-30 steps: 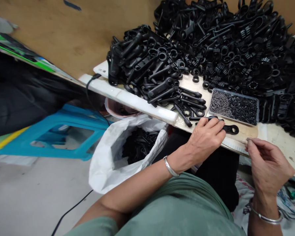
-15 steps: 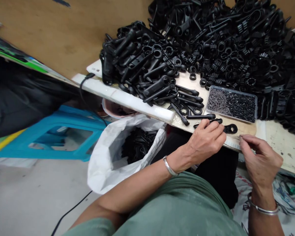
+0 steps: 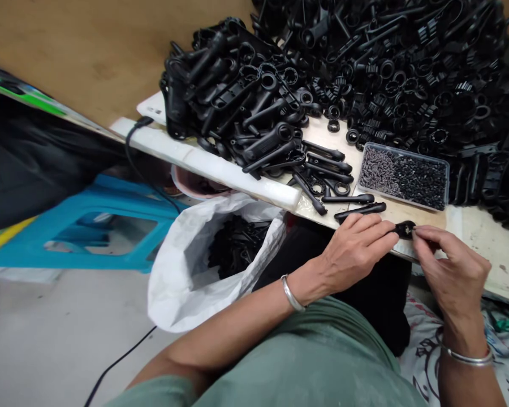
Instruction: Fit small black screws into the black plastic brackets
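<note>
My left hand (image 3: 360,243) is closed on a black plastic handle part with a ring end (image 3: 405,229), held at the table's front edge. Most of that part is hidden under my fingers. At its ring end, my right hand (image 3: 452,263) pinches with thumb and forefinger; whatever sits between the fingertips is too small to make out. Just beyond my left knuckles lies another black handle part (image 3: 360,211). A clear plastic box (image 3: 447,181) behind my hands holds small grey pieces (image 3: 379,171) on one side and small black pieces (image 3: 422,181) on the other.
A large heap of black plastic parts (image 3: 390,73) covers the back of the table. White foam (image 3: 237,169) runs along the left front edge. Below stand a white sack (image 3: 173,282) with black parts inside and a blue plastic stool (image 3: 123,249). A black cable (image 3: 129,150) hangs over the edge.
My left hand has shifted slightly right along the handle part. My right fingertips, earlier apart from the ring end, are now at it. The view has shifted slightly.
</note>
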`<state>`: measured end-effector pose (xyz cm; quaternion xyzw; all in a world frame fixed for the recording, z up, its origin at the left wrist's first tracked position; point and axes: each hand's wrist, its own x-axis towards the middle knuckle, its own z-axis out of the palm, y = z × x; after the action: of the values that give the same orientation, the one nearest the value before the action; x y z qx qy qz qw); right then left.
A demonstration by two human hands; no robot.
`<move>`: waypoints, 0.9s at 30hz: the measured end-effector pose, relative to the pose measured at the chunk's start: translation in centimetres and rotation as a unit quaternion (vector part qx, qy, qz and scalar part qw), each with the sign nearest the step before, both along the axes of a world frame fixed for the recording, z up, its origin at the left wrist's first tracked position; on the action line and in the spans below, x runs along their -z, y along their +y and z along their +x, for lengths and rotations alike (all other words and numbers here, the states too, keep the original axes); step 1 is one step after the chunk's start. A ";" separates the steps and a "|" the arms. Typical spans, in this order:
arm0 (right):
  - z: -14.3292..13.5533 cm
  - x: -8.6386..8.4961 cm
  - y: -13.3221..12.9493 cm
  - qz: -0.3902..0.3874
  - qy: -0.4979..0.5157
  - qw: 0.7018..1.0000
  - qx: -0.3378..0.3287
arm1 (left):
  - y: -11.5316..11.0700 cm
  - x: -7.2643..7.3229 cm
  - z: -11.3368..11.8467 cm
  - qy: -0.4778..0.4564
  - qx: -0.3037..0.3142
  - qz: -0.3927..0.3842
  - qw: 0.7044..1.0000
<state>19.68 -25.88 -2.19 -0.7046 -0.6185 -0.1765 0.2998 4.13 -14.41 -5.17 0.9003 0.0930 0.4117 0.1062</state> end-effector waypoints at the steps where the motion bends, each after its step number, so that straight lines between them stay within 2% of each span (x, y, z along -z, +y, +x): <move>1: 0.0 0.0 -0.1 -0.003 0.002 1.000 -0.004 | 0.0 0.1 0.1 -0.005 -0.003 -0.004 1.000; 6: -0.2 0.2 -0.3 -0.011 0.001 1.000 -0.015 | -0.1 0.5 0.4 -0.013 0.002 -0.023 1.000; 11: -0.4 -0.4 -0.3 -0.043 -0.064 0.996 -0.040 | -0.2 0.8 0.5 -0.029 0.011 -0.035 0.999; 17: -0.5 -1.5 0.0 -0.124 -0.131 0.982 -0.064 | -0.3 0.9 0.5 -0.034 0.020 -0.023 0.999; 23: -2.0 -3.1 1.0 -0.244 -0.193 0.950 -0.039 | -0.3 0.9 0.4 -0.015 0.032 -0.037 0.999; 25: -2.0 -3.5 1.3 -0.260 -0.189 0.946 -0.039 | -0.4 1.0 0.4 -0.009 0.034 -0.046 0.998; 27: -1.3 -3.6 1.3 -0.250 -0.139 0.957 -0.056 | -0.5 1.0 0.4 -0.006 0.034 -0.055 0.998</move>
<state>18.33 -24.58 1.41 -0.6900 -0.7167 -0.0951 0.0343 4.50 -14.87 -6.15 0.8931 0.0841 0.4079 0.1701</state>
